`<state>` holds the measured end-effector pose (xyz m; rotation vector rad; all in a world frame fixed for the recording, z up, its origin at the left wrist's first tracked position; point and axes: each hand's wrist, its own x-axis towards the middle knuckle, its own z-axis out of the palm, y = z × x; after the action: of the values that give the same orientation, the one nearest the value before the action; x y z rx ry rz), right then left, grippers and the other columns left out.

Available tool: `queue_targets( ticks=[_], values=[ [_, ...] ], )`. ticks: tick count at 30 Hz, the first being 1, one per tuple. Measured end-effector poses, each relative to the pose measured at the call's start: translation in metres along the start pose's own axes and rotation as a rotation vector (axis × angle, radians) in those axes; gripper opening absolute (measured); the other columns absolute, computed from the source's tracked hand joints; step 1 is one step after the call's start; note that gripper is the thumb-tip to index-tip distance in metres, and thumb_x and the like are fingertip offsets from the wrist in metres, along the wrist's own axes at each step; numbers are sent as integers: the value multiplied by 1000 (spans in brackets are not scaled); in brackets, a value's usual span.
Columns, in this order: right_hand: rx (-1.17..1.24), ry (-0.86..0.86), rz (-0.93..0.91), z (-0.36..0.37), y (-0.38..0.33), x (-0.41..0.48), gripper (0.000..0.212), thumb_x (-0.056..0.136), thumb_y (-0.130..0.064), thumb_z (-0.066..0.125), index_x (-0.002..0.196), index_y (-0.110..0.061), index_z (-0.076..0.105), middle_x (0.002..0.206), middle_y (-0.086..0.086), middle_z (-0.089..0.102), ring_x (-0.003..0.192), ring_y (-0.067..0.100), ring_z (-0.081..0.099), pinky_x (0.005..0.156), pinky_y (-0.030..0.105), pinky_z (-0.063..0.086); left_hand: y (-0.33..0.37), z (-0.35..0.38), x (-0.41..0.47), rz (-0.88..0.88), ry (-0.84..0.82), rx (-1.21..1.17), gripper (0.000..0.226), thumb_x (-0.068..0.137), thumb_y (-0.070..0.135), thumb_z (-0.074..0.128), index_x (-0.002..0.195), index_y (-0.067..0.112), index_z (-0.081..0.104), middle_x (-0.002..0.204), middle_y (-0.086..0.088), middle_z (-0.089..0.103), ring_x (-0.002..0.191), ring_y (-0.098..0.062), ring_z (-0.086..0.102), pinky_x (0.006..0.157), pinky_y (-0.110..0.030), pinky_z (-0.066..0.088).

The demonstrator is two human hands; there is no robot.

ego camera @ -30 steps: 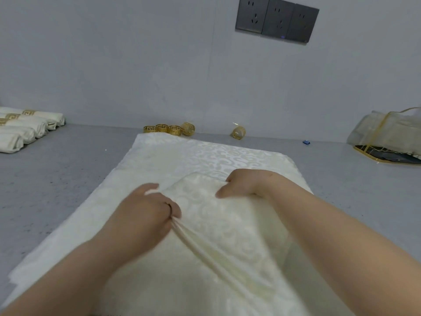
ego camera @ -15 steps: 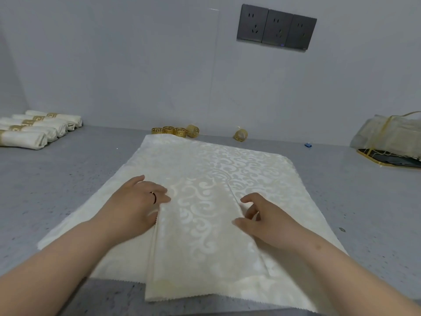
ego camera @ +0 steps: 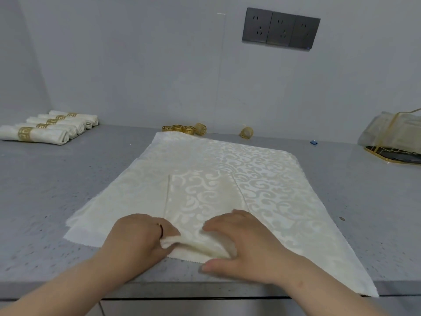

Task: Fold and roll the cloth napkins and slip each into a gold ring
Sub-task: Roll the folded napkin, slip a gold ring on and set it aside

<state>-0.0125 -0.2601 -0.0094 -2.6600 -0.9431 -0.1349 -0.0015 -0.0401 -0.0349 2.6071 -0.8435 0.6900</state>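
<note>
While rolled, four ringed napkins [ego camera: 49, 128].

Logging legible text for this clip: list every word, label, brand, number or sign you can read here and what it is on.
No readable text in the head view.
Wall sockets: dark plates, only slots and a small blue light, no lettering seen.
Gold rings: a geometric key pattern, not letters.
Folded napkin held by the left hand and right hand: woven scrolls only.
Small blue object: too small to read.
</note>
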Motion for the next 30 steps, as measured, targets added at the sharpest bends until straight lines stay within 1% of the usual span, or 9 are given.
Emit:
queue_targets(
  ticks=[3, 8, 12, 15, 17, 19, 22, 24, 30],
  values=[
    [-58, 20, -57, 6, 1, -2, 72, 66, -64, 37, 126, -27, 52, 123, -11, 57, 116, 9, 48, 96, 7, 2, 2, -2, 0, -383, -22, -319, 31, 79, 53, 57, 50, 42, 65, 52, 38, 54, 70, 17, 54, 61, -5, 39],
    [-16, 87, -24, 3, 14, -9, 42, 77, -45, 28, 92, -24, 61, 86, -7, 64, 78, 9, 50, 83, 14, 32, 2, -10, -3, -424, -105, -517, 39, 74, 53, 66, 45, 29, 57, 42, 7, 38, 44, -8, 34, 48, -18, 26],
    [5, 106, 1, 2, 31, -25, 38, 89, -42, 36, 89, -18, 66, 90, 0, 68, 86, 13, 58, 80, 16, 44, 0, -15, -7, -456, -159, -616, 70, 34, 100, 31, 61, 47, 68, 80, 48, 56, 79, 18, 58, 68, -1, 41],
    [176, 206, 96, 1, 35, -35, 32, 83, -45, 48, 101, -29, 67, 108, -32, 60, 105, -17, 49, 90, 0, 33, 0, -18, -9, -442, -170, -632, 69, 33, 101, 27, 61, 52, 66, 86, 54, 50, 90, 23, 54, 75, 3, 39],
    [283, 170, 198, 1, 34, -36, 23, 84, -37, 56, 101, -30, 71, 94, -48, 55, 102, -22, 48, 86, 0, 35, 0, -19, -9, -473, -147, -661, 76, 32, 101, 27, 60, 43, 69, 81, 52, 53, 84, 20, 57, 70, 2, 40],
    [365, 171, 304, -3, 31, -32, 13, 89, -24, 58, 87, -28, 70, 80, -34, 61, 81, -9, 57, 71, 6, 40, 2, -18, -7, -489, -110, -657, 72, 38, 97, 37, 42, 28, 59, 61, 29, 62, 57, 3, 57, 54, -5, 36],
    [480, 218, 454, -7, 28, -23, 34, 89, -20, 54, 56, -22, 50, 50, -15, 46, 49, 0, 40, 52, 12, 32, 1, -13, 1, -512, -24, -592, 62, 78, 51, 62, 43, 16, 25, 44, 5, 24, 43, -7, 24, 43, -17, 19],
    [534, 244, 525, -7, 28, -15, 36, 89, -19, 53, 55, -17, 39, 49, -12, 37, 46, 3, 32, 49, 14, 28, -2, -10, 9, -550, 15, -544, 57, 85, 27, 61, 46, 16, 21, 45, 5, 19, 42, -8, 21, 42, -19, 18],
    [478, 292, 579, -2, 30, 4, 17, 88, -17, 52, 72, -16, 49, 67, -4, 49, 60, 9, 42, 57, 20, 34, -6, 0, 26, -584, 25, -378, 49, 85, 29, 60, 49, 13, 32, 44, 0, 36, 41, -11, 31, 46, -21, 25]
  ],
)
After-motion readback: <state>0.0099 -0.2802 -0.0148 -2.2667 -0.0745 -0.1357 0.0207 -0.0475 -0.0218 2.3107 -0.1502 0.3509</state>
